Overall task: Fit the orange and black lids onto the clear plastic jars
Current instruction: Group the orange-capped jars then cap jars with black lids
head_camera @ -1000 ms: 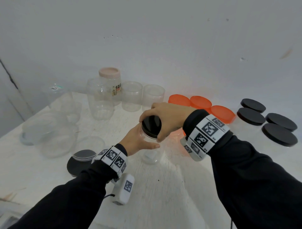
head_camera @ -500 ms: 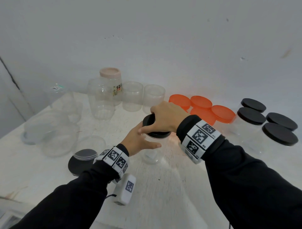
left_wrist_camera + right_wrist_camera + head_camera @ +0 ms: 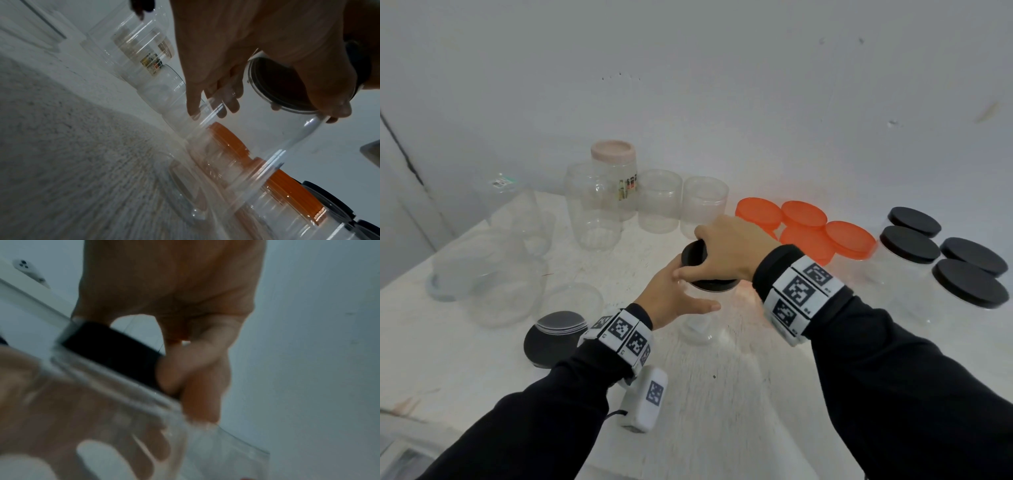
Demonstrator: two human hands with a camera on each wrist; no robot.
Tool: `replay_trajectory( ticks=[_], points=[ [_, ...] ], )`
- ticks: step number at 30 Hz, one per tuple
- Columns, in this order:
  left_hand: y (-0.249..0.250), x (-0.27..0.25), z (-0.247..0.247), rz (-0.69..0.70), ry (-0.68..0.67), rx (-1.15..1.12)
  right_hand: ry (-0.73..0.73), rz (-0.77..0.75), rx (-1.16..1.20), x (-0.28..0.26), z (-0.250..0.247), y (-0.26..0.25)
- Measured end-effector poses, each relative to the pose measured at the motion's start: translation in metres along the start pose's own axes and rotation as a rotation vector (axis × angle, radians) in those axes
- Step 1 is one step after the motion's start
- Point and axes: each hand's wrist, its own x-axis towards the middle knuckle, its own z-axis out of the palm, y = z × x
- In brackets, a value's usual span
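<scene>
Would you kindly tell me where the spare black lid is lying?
In the head view, the spare black lid lies flat on the table, left of the left hand.

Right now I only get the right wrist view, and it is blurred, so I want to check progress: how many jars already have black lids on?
Observer: Four black-lidded jars stand in a group at the far right.
Operator: Are any jars still without a lid?
Observer: Yes, at least two short open clear jars stand at the back by the wall.
Operator: Is there a spare black lid for them?
Observer: One loose black lid lies flat on the table, to the left of the left hand.
</scene>
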Motion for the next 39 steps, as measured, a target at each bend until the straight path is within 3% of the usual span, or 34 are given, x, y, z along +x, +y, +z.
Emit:
replay_trajectory(
  ticks=[2,4,6,9,12,16,21,24,29,31,34,36,39],
  points=[
    [0.001,0.000,-0.001,0.005,-0.007,0.030,-0.122,0.017,-0.009,0.000,-0.006,0.002],
    [0.003,0.001,-0.001,0.012,-0.008,0.076,-0.385,-0.033,0.078,-0.001,-0.018,0.007],
    [0.003,0.001,-0.001,0.002,-0.012,0.066,-0.477,-0.105,0.128,-0.002,-0.026,0.009],
    [0.002,0.000,-0.001,-0.006,-0.016,0.028,-0.374,-0.119,0.158,-0.001,-0.026,0.007],
    [0.002,-0.001,-0.001,-0.012,-0.009,0.004,-0.303,-0.031,0.173,0.001,-0.022,0.004],
    [0.000,-0.001,0.000,-0.015,-0.002,0.005,-0.107,0.026,0.028,0.004,-0.013,-0.003],
    [-0.001,0.002,-0.003,-0.018,-0.027,0.053,-0.458,-0.112,0.120,0.002,-0.030,0.008],
    [-0.001,0.002,-0.003,-0.020,-0.033,0.032,-0.355,-0.101,0.180,0.001,-0.027,0.008],
    [-0.003,0.001,-0.002,-0.016,-0.041,-0.002,-0.069,0.009,0.004,0.003,-0.007,-0.003],
    [-0.003,0.001,-0.003,-0.024,-0.040,-0.010,-0.152,0.008,-0.021,0.003,-0.011,0.001],
    [0.000,0.001,-0.002,-0.018,-0.021,0.030,-0.431,-0.084,0.103,-0.002,-0.023,0.007],
    [0.000,0.000,-0.002,-0.023,-0.020,0.022,-0.443,-0.125,0.152,-0.002,-0.027,0.008],
    [0.000,0.000,-0.002,-0.020,-0.037,0.011,-0.353,-0.053,0.205,0.000,-0.022,0.007]
  ],
)
